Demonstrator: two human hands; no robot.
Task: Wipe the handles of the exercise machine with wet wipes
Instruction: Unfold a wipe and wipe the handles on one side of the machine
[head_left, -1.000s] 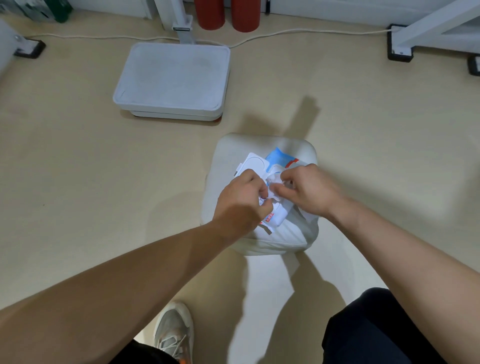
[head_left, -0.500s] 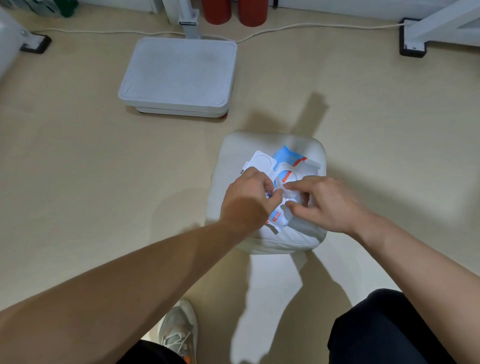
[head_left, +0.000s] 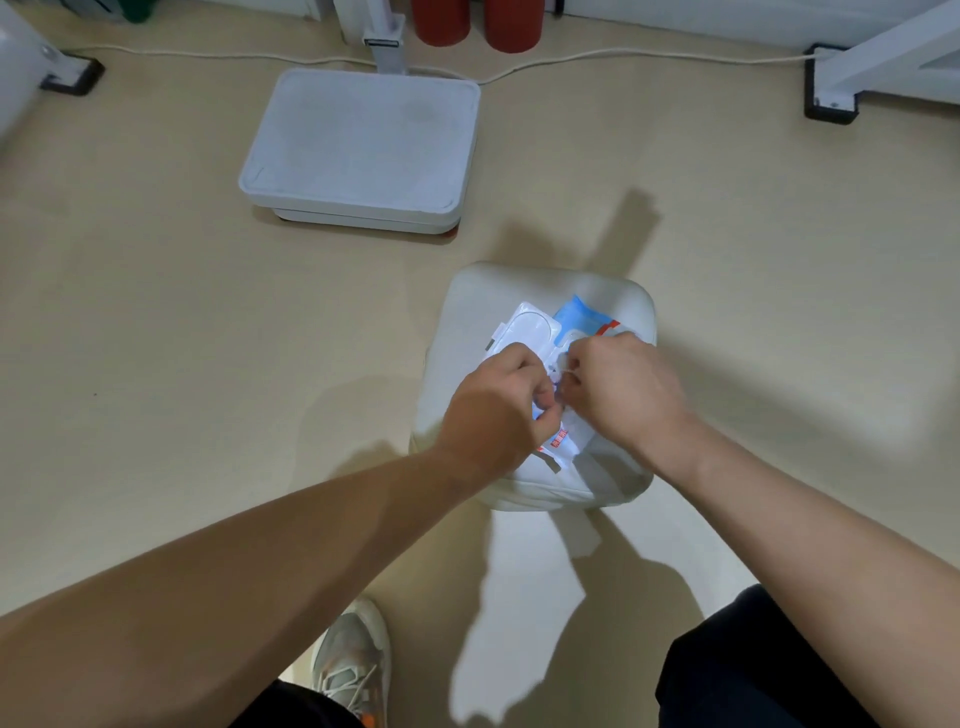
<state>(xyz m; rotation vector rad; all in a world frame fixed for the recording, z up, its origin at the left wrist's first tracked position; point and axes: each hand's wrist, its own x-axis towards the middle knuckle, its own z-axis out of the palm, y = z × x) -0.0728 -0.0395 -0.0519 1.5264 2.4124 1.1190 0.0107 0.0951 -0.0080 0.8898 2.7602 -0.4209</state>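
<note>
A white, blue and red pack of wet wipes (head_left: 582, 318) lies on a pale cushioned stool (head_left: 478, 301) in the middle of the floor. Its white flip lid (head_left: 530, 328) stands open to the left. My left hand (head_left: 498, 410) presses down on the pack's near end with curled fingers. My right hand (head_left: 623, 389) pinches a bit of white wipe at the pack's opening, fingertips nearly touching the left hand's. The opening itself is mostly hidden by both hands. No machine handle is in view.
A flat white platform (head_left: 363, 145) with a grey post (head_left: 387, 47) sits on the beige floor beyond the stool. Two red cylinders (head_left: 478, 21) stand at the back. White frame legs with black feet (head_left: 831, 98) flank the right and left. A cable (head_left: 623, 54) runs along the back. My shoe (head_left: 353, 665) is below.
My right hand lay with fingers spread over the pack half a second ago and has now drawn in, pinching at the opening beside my left hand. The left hand has stayed on the pack.
</note>
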